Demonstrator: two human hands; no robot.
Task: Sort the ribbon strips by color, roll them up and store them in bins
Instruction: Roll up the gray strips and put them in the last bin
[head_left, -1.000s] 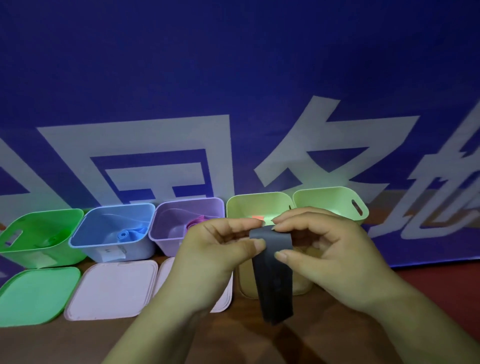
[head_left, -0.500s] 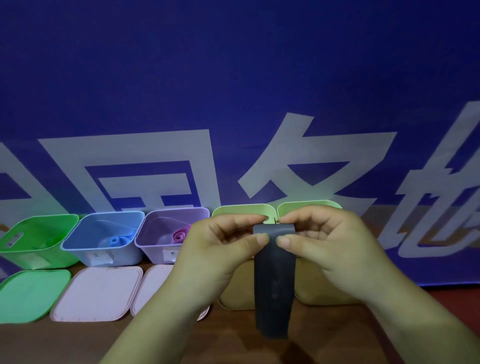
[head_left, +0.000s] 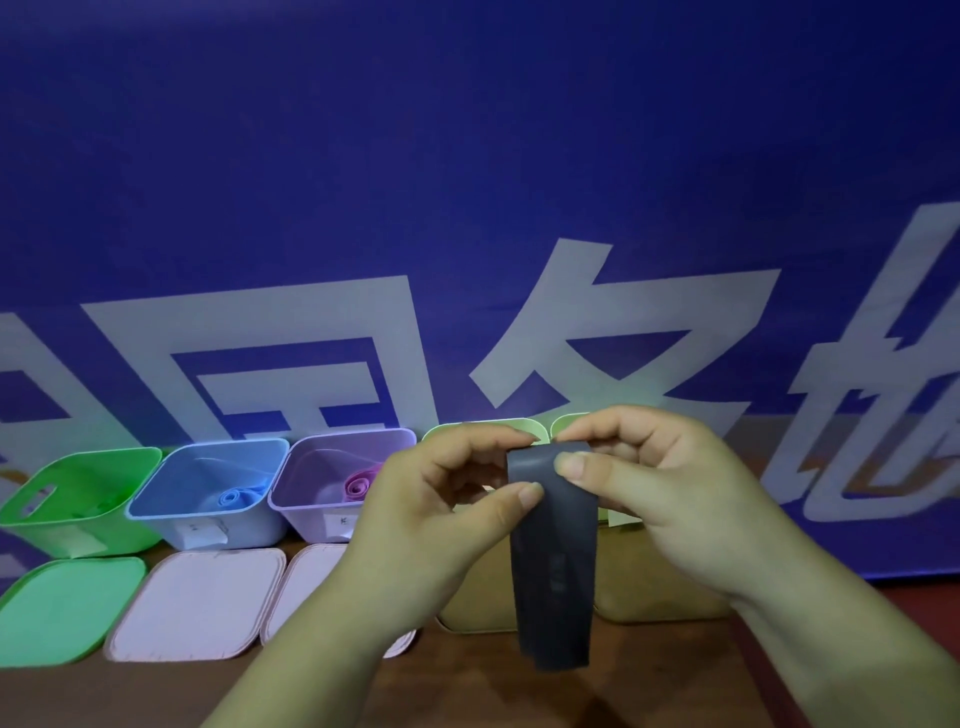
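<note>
A dark grey ribbon strip (head_left: 555, 571) hangs in front of me above the table, its top end curled over. My left hand (head_left: 436, 509) pinches that top end from the left with thumb and fingers. From the right, my right hand (head_left: 649, 488) pinches it with thumb and forefinger. Behind stand a green bin (head_left: 67, 514), a blue bin (head_left: 171, 514) holding a blue roll (head_left: 231, 497), and a purple bin (head_left: 311, 512) holding a pink roll (head_left: 357, 485). Two pale green bins (head_left: 483, 427) are mostly hidden by my hands.
Lids lie flat in front of the bins: a green lid (head_left: 57, 613), two pale pink lids (head_left: 197, 603) and tan lids (head_left: 478, 597) under my hands. A blue banner with white characters (head_left: 467, 208) hangs close behind the bins. The brown table edge runs along the bottom.
The view has tilted upward, so bins and hands sit lower in frame. My hands stay on the strip's top end, and slightly more of the strip hangs below them.
</note>
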